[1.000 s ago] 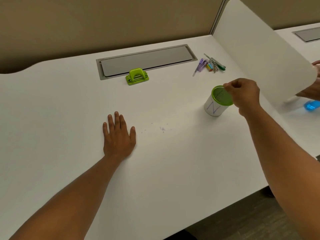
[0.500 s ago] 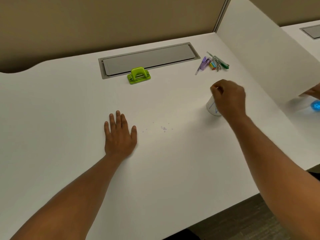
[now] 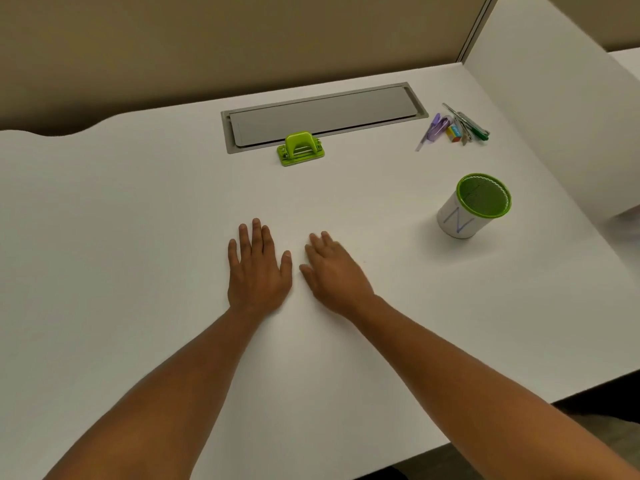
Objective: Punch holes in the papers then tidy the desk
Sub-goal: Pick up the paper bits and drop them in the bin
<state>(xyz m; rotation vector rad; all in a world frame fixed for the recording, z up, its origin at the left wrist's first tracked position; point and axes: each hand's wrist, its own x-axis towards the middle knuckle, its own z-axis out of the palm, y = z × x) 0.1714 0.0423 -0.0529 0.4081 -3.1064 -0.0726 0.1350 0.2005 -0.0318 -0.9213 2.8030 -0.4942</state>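
Note:
A green hole punch (image 3: 300, 148) stands at the back of the white desk (image 3: 121, 237), just in front of a grey cable cover. A green mesh pen cup (image 3: 475, 205) with a white sleeve marked N stands upright to the right. My left hand (image 3: 258, 268) lies flat on the desk, fingers spread, holding nothing. My right hand (image 3: 334, 273) rests flat beside it, a little apart, also empty. No papers are visible.
A small heap of pens, a purple item and an eraser (image 3: 453, 128) lies at the back right. A grey cable cover (image 3: 322, 114) is set into the desk. A white divider panel (image 3: 561, 109) rises along the right side. The desk's front edge runs at the lower right.
My right hand let go of the pen cup and moved left, down onto the desk beside my left hand. The cup stays upright. The left hand has not moved.

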